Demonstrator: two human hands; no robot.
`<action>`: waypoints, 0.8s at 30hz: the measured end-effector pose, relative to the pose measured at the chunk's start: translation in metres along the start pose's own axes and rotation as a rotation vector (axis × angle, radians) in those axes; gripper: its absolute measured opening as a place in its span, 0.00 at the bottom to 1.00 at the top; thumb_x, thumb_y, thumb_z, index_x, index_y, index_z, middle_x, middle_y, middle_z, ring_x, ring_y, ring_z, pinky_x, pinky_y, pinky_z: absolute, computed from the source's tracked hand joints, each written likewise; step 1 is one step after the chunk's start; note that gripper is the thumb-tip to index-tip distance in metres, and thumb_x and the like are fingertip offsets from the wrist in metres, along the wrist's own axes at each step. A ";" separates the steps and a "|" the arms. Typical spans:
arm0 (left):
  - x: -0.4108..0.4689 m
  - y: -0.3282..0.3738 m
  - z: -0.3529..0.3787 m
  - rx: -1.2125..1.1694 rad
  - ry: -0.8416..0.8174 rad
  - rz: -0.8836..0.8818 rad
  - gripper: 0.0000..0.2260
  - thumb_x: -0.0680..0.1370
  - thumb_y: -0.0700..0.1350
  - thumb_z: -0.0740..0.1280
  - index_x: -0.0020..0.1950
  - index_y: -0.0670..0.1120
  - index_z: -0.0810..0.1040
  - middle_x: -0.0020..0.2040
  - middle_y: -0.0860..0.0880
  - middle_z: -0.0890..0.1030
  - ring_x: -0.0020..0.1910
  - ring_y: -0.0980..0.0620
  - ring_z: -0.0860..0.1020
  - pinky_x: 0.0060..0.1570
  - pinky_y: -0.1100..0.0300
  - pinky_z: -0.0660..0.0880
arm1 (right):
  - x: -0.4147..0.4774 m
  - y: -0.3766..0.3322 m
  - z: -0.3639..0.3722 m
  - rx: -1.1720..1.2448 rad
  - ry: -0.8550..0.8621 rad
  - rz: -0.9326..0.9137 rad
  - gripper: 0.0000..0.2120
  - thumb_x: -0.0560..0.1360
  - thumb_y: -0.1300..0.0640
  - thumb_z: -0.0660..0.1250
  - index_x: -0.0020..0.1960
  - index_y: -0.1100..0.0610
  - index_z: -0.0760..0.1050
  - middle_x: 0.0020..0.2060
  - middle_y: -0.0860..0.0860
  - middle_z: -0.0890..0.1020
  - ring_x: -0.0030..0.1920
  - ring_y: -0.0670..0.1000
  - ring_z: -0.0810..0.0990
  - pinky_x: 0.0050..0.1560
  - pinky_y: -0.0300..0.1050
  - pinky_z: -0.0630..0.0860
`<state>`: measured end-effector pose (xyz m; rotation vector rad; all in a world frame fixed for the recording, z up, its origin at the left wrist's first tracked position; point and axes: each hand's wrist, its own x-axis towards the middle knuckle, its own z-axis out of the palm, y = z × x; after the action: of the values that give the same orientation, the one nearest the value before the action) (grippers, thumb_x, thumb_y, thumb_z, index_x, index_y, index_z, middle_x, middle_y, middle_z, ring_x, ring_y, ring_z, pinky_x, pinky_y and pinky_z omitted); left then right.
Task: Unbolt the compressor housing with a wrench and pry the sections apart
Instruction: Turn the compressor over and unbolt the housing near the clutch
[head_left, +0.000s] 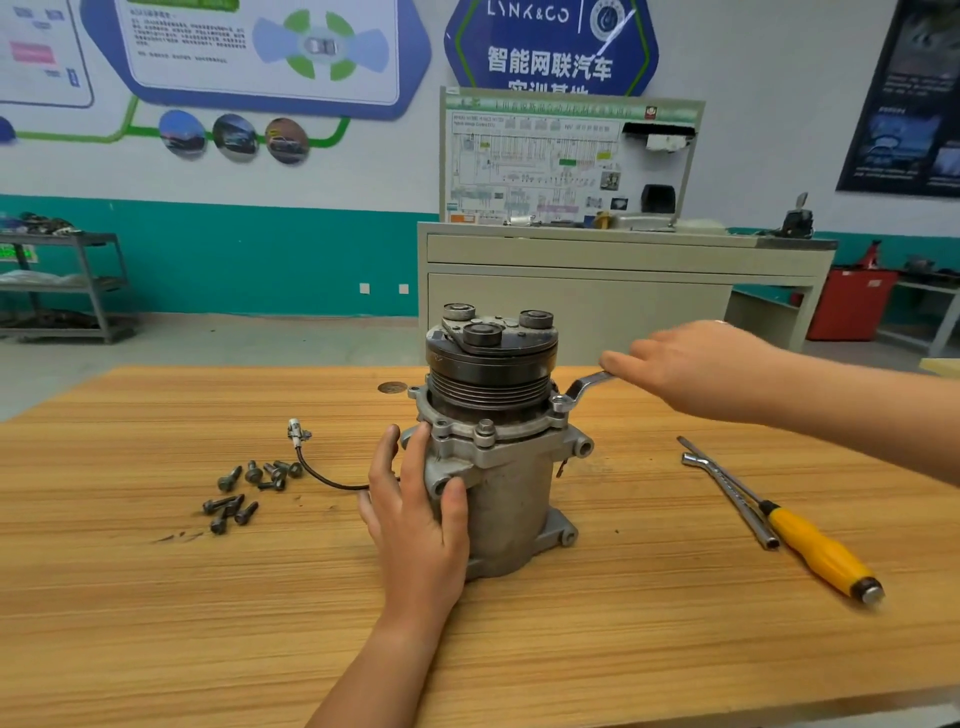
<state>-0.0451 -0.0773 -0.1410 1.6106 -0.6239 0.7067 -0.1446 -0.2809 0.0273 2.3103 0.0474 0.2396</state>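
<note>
A grey metal compressor (511, 499) stands upright in the middle of the wooden table (156, 597), its black pulley (491, 364) on top. My left hand (415, 514) wraps around the left side of the housing, thumb on the front. My right hand (691, 364) grips the handle of a silver ring wrench (579, 389), whose ring end sits on a bolt at the right of the housing flange. Another bolt head (485, 427) shows at the front of the flange.
Several loose dark bolts (244, 491) lie left of the compressor, beside a black wire with a white connector (297, 434). A yellow-handled screwdriver (810, 545) and a silver socket wrench (732, 496) lie at the right. A cabinet (597, 291) stands behind the table.
</note>
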 end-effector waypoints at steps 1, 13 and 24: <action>0.000 -0.001 0.001 -0.004 -0.002 -0.002 0.21 0.77 0.58 0.52 0.69 0.58 0.63 0.69 0.51 0.60 0.66 0.65 0.55 0.67 0.37 0.56 | 0.008 0.000 0.005 0.024 0.060 -0.003 0.21 0.76 0.64 0.61 0.67 0.57 0.61 0.46 0.52 0.77 0.43 0.51 0.76 0.42 0.42 0.76; -0.001 0.000 -0.001 -0.007 -0.022 -0.028 0.21 0.75 0.57 0.51 0.68 0.58 0.60 0.71 0.48 0.62 0.67 0.59 0.57 0.67 0.46 0.55 | -0.016 -0.023 0.012 0.667 0.721 0.485 0.18 0.75 0.65 0.63 0.64 0.67 0.70 0.26 0.53 0.74 0.23 0.50 0.70 0.20 0.42 0.67; -0.002 0.006 -0.001 -0.007 -0.027 -0.039 0.22 0.75 0.57 0.49 0.69 0.55 0.57 0.73 0.42 0.62 0.67 0.61 0.55 0.68 0.43 0.55 | -0.051 -0.044 -0.005 0.570 0.121 0.418 0.22 0.80 0.51 0.51 0.73 0.42 0.52 0.32 0.44 0.71 0.34 0.49 0.72 0.32 0.43 0.68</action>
<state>-0.0508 -0.0773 -0.1385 1.6237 -0.6127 0.6539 -0.1941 -0.2530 -0.0096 2.8527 -0.3522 0.6477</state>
